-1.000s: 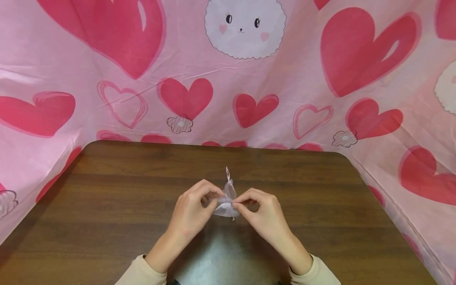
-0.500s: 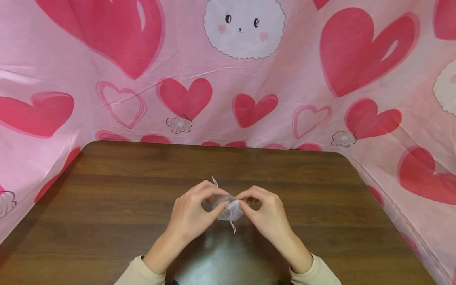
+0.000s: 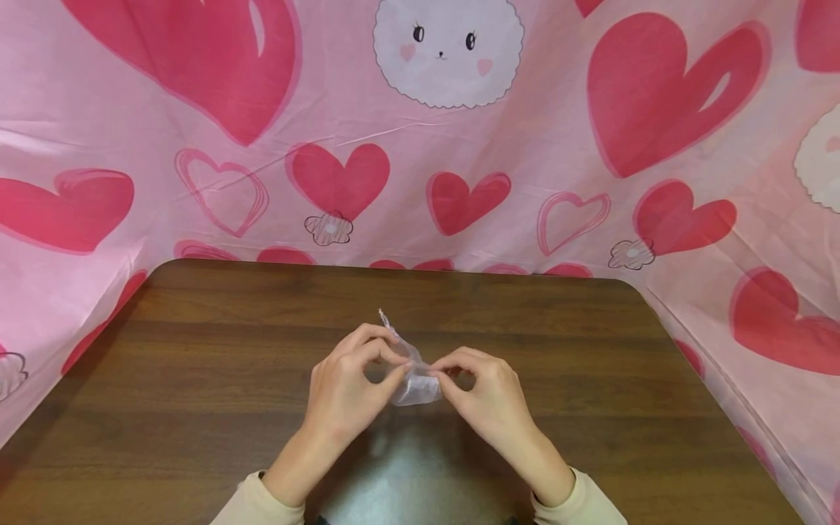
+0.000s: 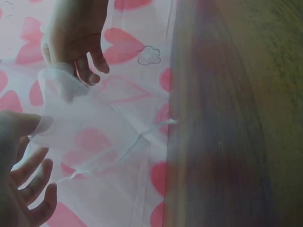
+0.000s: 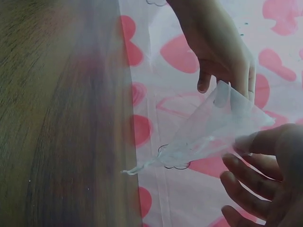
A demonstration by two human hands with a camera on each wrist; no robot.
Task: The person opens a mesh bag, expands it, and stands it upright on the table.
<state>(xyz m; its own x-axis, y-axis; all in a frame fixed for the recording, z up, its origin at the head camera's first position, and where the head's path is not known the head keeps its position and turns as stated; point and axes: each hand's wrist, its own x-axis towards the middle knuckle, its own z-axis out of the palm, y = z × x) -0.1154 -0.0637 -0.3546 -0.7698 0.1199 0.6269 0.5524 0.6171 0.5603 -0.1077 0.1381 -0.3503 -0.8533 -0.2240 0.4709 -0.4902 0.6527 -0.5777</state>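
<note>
Pinching a sheer white pouch (image 3: 417, 391) at its edges, with the left hand (image 3: 346, 386) on one side, the right hand (image 3: 494, 391) on the other, and each grip clamped firmly on it. Holding the pouch up over the wood-grain counter (image 3: 197, 408), between both hands. Showing a pale twisted drawstring (image 5: 141, 165), beyond the left hand in the head view. Facing a pink cloth (image 3: 407, 142) printed with red hearts (image 3: 343, 179); wearing cream sleeves (image 3: 270, 503).
</note>
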